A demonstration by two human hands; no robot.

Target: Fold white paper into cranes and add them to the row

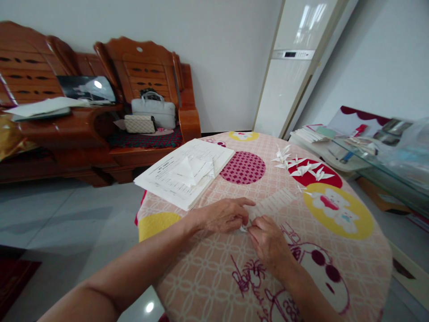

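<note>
Both hands meet over the round table's middle at a small piece of folded white paper (244, 228), mostly hidden by the fingers. My left hand (229, 215) is closed on its left side, index finger reaching forward. Thumb and fingers of my right hand (267, 241) pinch it from the right. Just beyond the hands lies a pale strip (276, 202), apparently of paper. Several white paper cranes (306, 169) are grouped farther back on the right. To the left is a stack of printed sheets (161, 179), with folded white papers (191, 171) on top.
A patterned pink cloth (201, 273) covers the table. Beyond it on the left are wooden chairs (144, 67), one holding a grey bag (157, 112). A glass-topped stand (378, 165) with papers and a plastic bag is at the right. A tall white cabinet unit (288, 89) stands behind.
</note>
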